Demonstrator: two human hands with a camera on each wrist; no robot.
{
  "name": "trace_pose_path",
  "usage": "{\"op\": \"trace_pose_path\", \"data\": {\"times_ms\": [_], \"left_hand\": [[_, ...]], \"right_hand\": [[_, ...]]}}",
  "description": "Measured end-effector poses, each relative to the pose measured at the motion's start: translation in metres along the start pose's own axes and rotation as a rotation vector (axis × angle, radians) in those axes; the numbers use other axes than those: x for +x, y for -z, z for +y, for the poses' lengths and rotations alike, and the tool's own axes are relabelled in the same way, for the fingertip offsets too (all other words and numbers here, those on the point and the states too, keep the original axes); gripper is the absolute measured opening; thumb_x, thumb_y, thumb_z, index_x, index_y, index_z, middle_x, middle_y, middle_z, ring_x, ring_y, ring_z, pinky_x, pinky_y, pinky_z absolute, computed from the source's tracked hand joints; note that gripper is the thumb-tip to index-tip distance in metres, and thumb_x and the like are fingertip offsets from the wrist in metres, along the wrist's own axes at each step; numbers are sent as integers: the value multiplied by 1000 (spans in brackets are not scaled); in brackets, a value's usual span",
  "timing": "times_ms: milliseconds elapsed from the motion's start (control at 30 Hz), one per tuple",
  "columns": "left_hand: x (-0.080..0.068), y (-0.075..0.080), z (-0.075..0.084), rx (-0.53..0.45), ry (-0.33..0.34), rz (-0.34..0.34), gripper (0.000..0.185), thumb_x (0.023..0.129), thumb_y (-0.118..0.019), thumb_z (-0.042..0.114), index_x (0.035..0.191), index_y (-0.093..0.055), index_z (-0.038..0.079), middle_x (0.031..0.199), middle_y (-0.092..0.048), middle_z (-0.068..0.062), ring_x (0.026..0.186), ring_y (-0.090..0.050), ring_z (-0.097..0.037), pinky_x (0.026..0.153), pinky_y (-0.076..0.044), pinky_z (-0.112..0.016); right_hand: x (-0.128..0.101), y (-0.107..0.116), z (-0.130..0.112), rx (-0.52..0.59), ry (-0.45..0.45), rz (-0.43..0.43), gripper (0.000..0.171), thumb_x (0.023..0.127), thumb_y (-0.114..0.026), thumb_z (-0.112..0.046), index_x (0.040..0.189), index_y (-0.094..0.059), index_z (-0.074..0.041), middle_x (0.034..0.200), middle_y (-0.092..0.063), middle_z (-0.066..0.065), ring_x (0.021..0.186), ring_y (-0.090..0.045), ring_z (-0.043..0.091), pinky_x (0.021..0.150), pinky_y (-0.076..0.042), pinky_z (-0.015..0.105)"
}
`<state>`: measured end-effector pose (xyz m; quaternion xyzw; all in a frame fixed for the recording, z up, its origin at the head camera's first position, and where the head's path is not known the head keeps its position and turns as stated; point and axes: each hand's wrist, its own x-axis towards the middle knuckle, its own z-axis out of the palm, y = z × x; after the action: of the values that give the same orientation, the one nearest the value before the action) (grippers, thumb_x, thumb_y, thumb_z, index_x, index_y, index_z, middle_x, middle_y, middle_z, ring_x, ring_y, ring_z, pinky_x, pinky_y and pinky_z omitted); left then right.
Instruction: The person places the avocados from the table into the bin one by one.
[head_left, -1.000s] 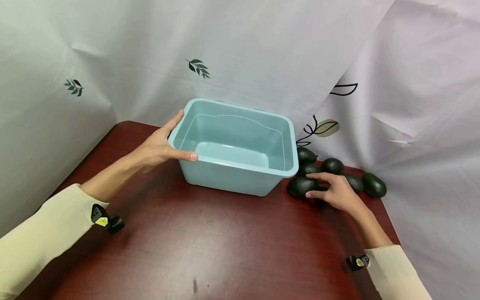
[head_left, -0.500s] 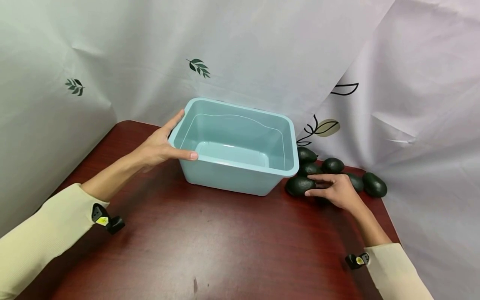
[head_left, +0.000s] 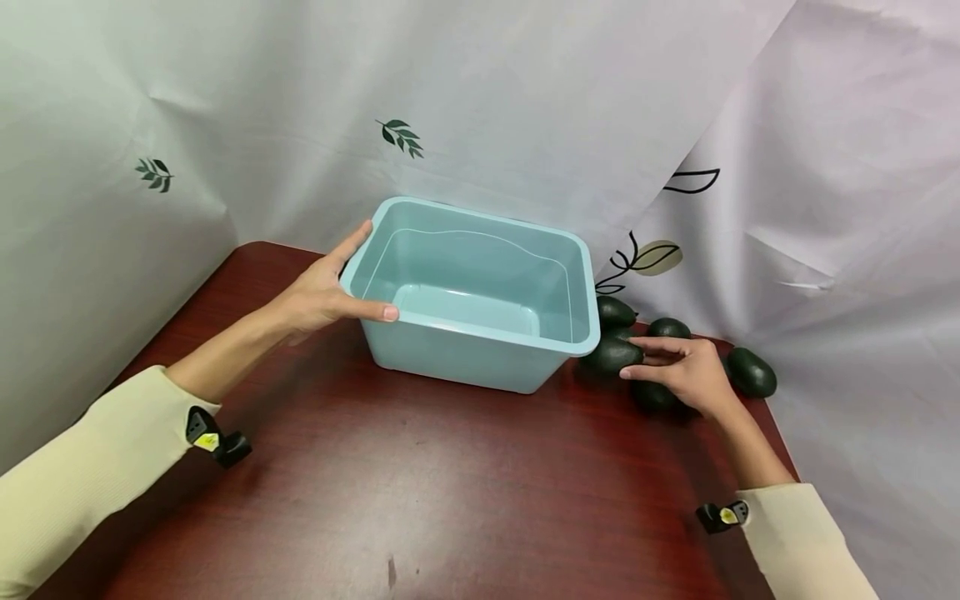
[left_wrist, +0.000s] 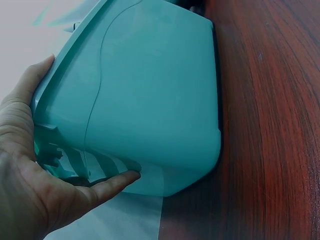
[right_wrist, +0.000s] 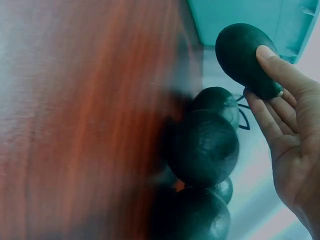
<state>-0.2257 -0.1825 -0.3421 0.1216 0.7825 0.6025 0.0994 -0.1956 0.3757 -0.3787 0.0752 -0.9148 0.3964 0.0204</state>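
The dark green, oval avocado (head_left: 611,357) is in your right hand (head_left: 686,371), just beside the right end of the light-blue, rectangular plastic tub (head_left: 465,354). The right wrist view shows it off the table; whether it touches the tub, I can't tell.

Your hold looks like the weak point: thumb and fingers pinch near the narrow stem end, so the broad end could swing down and twist out. A sideways move at this height could knock the fruit on the tub's wall or rim. The other avocados (head_left: 752,372) lie close below and behind, and a brush from your fingers could set one rolling.

Your right hand comes in from the right, thumb nearer you. Your left hand (head_left: 318,296) is well apart from it, spread rather than curled, bracing the tub's left end, with thumb along the front rim and a finger towards the back. The tub stands upright on the reddish-brown wooden table (head_left: 450,483), near the white, leaf-printed cloth (head_left: 525,100).
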Motion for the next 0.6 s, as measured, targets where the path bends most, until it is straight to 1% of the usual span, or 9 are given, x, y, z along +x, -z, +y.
{"op": "trace_pose_path", "data": {"times_ms": [100, 200, 333, 467, 600], "left_hand": [[-1, -1, 1, -14, 10, -3, 132, 87, -95, 15, 182, -9, 43, 175, -40, -5, 148, -50, -35, 107, -53, -28], [1, -1, 0, -10, 7, -6, 132, 87, -96, 15, 181, -9, 44, 175, -40, -7, 149, -50, -35, 106, -53, -28], [1, -1, 0, -8, 2, -9, 131, 87, -96, 15, 181, -10, 45, 174, -42, -8, 148, -51, -35, 106, -54, -30], [0, -1, 0, -14, 16, -9, 131, 88, -95, 16, 181, -9, 45, 176, -40, -5, 149, -50, -36, 107, -54, -33], [-1, -1, 1, -24, 27, -5, 132, 88, -96, 16, 181, -6, 44, 178, -38, -5, 150, -49, -36, 106, -54, -29]], "right_hand": [[3, 5, -4, 16, -7, 7, 55, 83, -104, -28, 131, -85, -11, 116, -76, -33, 97, -79, -10, 84, -63, 15], [6, 11, -8, 34, -16, 14, 55, 83, -104, -26, 132, -85, -9, 114, -78, -34, 97, -79, -9, 84, -63, 14], [10, 17, -11, 42, -26, 36, 55, 83, -104, -24, 132, -84, -7, 109, -79, -35, 96, -78, -10, 83, -62, 13], [15, 24, -17, 34, -30, 53, 56, 83, -104, -25, 132, -84, -7, 106, -80, -36, 95, -78, -11, 82, -61, 12], [19, 30, -25, 45, -30, 54, 57, 84, -104, -25, 134, -83, -7, 107, -81, -35, 95, -79, -10, 81, -62, 12]]}}
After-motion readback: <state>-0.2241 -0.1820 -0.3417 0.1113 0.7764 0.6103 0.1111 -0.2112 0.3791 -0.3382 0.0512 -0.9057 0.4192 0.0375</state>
